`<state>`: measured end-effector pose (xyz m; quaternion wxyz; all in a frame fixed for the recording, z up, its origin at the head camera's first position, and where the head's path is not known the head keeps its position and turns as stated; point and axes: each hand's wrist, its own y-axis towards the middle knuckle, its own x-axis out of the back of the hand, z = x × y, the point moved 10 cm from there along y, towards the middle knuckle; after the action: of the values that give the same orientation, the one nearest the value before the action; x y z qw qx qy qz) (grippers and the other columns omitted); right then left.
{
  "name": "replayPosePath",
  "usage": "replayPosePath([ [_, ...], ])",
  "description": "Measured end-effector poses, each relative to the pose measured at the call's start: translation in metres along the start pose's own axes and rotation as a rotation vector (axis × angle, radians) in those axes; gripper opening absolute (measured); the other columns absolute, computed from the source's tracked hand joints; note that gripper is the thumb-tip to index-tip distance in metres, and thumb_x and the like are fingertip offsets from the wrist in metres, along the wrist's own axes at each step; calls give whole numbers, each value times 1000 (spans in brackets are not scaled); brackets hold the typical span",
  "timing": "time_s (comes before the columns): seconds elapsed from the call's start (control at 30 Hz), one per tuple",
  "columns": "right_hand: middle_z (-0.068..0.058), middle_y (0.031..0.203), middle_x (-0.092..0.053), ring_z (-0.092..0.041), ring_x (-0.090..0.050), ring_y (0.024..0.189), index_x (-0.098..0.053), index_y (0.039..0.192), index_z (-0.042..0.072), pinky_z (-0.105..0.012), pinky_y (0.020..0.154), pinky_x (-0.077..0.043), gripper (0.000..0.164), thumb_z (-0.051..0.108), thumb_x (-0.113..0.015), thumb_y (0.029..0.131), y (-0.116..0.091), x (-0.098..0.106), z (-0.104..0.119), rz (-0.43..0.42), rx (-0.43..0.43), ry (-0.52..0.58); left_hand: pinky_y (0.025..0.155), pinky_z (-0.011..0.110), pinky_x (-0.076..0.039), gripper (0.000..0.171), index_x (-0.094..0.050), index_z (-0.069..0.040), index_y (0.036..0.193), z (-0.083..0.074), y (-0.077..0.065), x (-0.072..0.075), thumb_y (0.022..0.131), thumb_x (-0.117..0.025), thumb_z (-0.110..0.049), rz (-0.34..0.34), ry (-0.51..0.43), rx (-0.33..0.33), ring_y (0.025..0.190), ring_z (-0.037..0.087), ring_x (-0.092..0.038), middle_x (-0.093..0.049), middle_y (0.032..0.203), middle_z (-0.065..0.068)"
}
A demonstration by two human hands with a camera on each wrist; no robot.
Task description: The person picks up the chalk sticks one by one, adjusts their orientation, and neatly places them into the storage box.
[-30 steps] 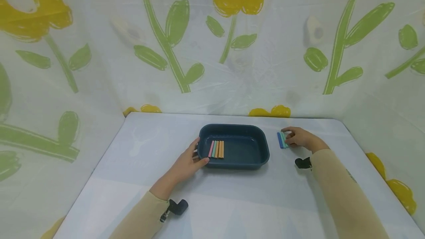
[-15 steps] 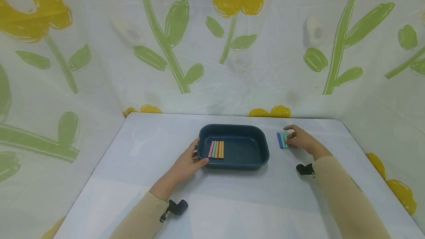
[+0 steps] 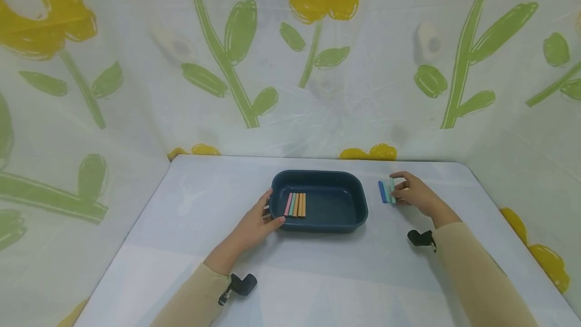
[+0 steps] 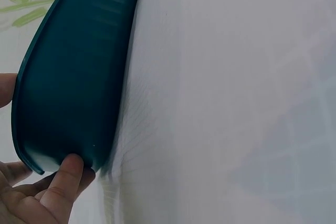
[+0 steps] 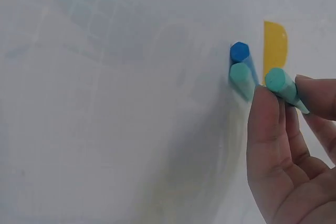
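- Slender mint-green chalk-like stick (image 3: 393,188), head view: held in the right hand (image 3: 414,193) over the right part of the white table (image 3: 345,276), well apart from the tray.
- On the table just left of it: a second pale-green stick (image 3: 387,193), then a dark-blue stick (image 3: 383,192).
- Dark teal-blue rectangular tray, rounded corners (image 3: 336,206), near the table's middle. Inside, toward its left end, a row of pink, green and orange sticks (image 3: 297,205) side by side.
- Left hand (image 3: 255,223) grips the tray's left end, thumb at the near corner, fingers along the side.
- Beige sleeves (image 3: 192,296) on both arms; white cloth wall with yellow flowers and green stems (image 3: 376,64) behind.
- Left wrist view: smooth outer wall of the tray; fingertips (image 4: 72,163) touch its end, another digit at the rim. Inside not visible from here.
- Right wrist view: thumb and fingers pinch the mint-green stick, its near end toward me. Blue and second green sticks lie together beside the fingertips; I cannot tell whether the held stick's far end touches the table.
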<state>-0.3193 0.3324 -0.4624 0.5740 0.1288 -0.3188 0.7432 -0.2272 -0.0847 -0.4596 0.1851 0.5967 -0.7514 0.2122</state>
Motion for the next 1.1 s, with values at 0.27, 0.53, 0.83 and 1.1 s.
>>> replayPosePath([
  [0.27,-30,133,-42,-35,-58,111,-25,155,1,-39,91,-58,67,9,-61,100,-19,-4,21,2,67,86,107,49,-46,92,-15,-16,162,-1,0,0,93,-70,-43,4,3,2,133,38,-51,-34,158,20],
  [0.53,-28,129,-43,-30,-59,104,-26,154,1,-38,89,-58,66,6,-61,99,-29,-18,42,40,121,194,107,48,-45,91,-15,-15,162,-3,-1,1,94,-70,-40,5,4,-1,134,38,-50,-32,160,19],
  [0.83,-24,121,-45,-25,-60,97,-26,153,-1,-36,87,-59,68,3,-63,96,-40,-33,73,59,158,304,107,47,-45,91,-14,-15,162,-4,-1,1,94,-71,-38,11,0,5,135,37,-49,-30,161,18],
  [1.1,-20,114,-48,-25,-61,96,-27,153,-1,-40,88,-59,67,2,-64,96,-46,-53,98,84,167,360,107,48,-45,92,-14,-14,162,-4,-1,1,94,-70,-40,12,23,6,135,38,-49,-29,161,19],
])
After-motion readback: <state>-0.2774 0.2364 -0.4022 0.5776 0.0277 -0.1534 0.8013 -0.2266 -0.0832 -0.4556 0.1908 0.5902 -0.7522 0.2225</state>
